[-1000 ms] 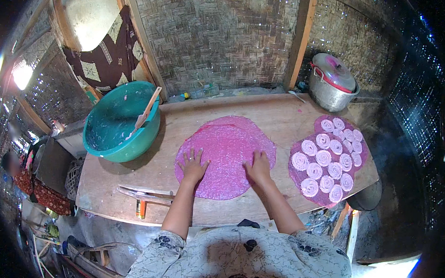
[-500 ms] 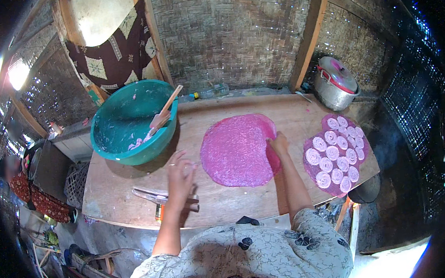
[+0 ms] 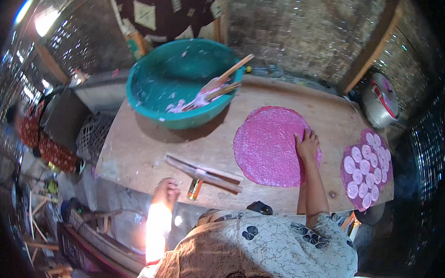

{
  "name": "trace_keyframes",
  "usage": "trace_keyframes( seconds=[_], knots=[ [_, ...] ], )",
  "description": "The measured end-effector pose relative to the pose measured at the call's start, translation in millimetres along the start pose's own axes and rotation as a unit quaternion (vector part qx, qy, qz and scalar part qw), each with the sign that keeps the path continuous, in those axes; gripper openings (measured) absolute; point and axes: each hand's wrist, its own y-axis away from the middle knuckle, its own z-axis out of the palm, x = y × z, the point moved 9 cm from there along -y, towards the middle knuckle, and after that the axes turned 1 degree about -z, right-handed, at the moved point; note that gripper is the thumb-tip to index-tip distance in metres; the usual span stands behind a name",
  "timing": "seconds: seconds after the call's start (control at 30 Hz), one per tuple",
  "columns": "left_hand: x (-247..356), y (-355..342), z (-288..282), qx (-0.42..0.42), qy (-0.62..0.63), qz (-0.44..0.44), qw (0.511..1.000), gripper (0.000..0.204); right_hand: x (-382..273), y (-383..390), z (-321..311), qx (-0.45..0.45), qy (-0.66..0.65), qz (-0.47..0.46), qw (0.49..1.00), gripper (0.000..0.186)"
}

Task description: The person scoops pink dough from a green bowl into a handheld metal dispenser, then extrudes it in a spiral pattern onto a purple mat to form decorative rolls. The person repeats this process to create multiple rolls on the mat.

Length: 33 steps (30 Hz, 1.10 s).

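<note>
Right hand (image 3: 307,145) lies flat, fingers spread, on the round pink dough sheet (image 3: 269,144) in the middle of the wooden counter (image 3: 144,151). Left hand (image 3: 166,190) hangs loosely curled and empty off the counter's near edge, just beside the long wooden sticks (image 3: 204,173).

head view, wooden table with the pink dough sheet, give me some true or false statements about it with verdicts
1. The right hand rests flat on the round pink dough sheet. True.
2. The left hand grips the wooden sticks on the table. False: it is off the near table edge, apart from them.
3. The large teal plastic basin holds wooden paddles. True.
4. The small white discs lie inside the basin. False: they lie on a pink sheet at the table's right end.
5. A metal pot with a lid stands right of the wooden table. True.
</note>
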Motion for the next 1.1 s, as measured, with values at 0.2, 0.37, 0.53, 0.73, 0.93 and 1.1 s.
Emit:
trace_keyframes(
  seconds=[0.2, 0.37, 0.53, 0.73, 0.93, 1.1],
  knots=[
    [15, -3, 58, 0.021, -0.221, 0.169, 0.960, 0.044, -99, 47, -69, 0.128, -0.121, -0.087, 0.981, 0.053],
    [-5, -34, 88, 0.028, -0.211, 0.124, 0.969, 0.040, -249, 186, -49, -0.432, -0.370, -0.263, 0.779, 0.051],
    [19, -3, 75, 0.053, -0.067, 0.234, 0.969, 0.036, -268, 225, -90, -0.382, -0.297, -0.385, 0.786, 0.050],
    [22, 4, 112, -0.313, 0.100, 0.108, 0.938, 0.047, -269, 207, -183, -0.249, -0.342, -0.601, 0.678, 0.044],
    [194, 3, 136, -0.153, -0.425, 0.411, 0.792, 0.038, -297, 122, -183, -0.202, -0.343, -0.646, 0.652, 0.032],
    [199, -42, 145, -0.213, -0.348, 0.407, 0.817, 0.027, -311, 155, -336, 0.056, -0.443, -0.725, 0.524, 0.052]
  ],
)
